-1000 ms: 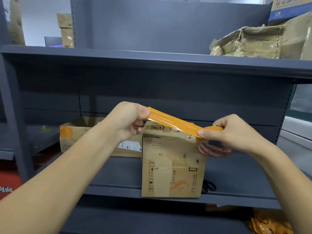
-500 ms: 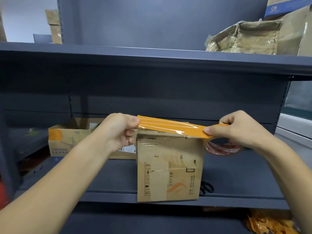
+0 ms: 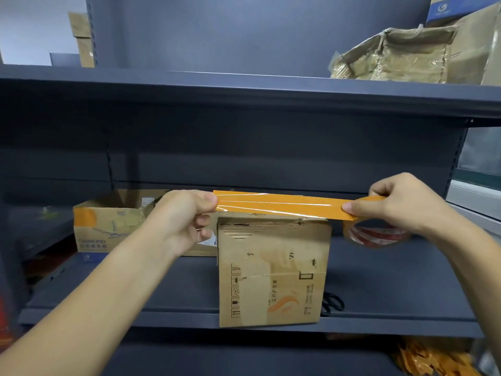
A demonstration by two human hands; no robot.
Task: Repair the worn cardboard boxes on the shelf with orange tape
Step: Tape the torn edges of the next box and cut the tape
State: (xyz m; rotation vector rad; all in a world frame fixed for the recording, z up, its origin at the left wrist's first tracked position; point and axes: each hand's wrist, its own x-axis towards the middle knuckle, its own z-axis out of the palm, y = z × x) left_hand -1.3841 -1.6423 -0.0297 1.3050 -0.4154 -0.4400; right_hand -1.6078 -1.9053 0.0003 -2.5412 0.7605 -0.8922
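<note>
— Grey metal shelving fills the view, worn cartons on two levels. Where do your hands stand?

— Your left hand pinches the free end of a strip of orange tape, thumb on top, fingers curled beneath. Your right hand grips the tape roll, thumb pressed on the strip where it leaves the roll.

— And the strip itself?

— You hold it taut and nearly level between both hands, just above the top of the upright cardboard box at the front of the middle shelf. Whether it touches the box top, the view does not settle.

— What else sits on that shelf?

— Behind your left hand lies an open low box with an orange patch on its left corner. Black scissors lie just right of the upright box, partly hidden by it.

— Above and below?

— On the upper shelf at right stands a crumpled box wrapped in clear tape. Below, at lower right, a heap of orange scraps shows, blurred
</note>
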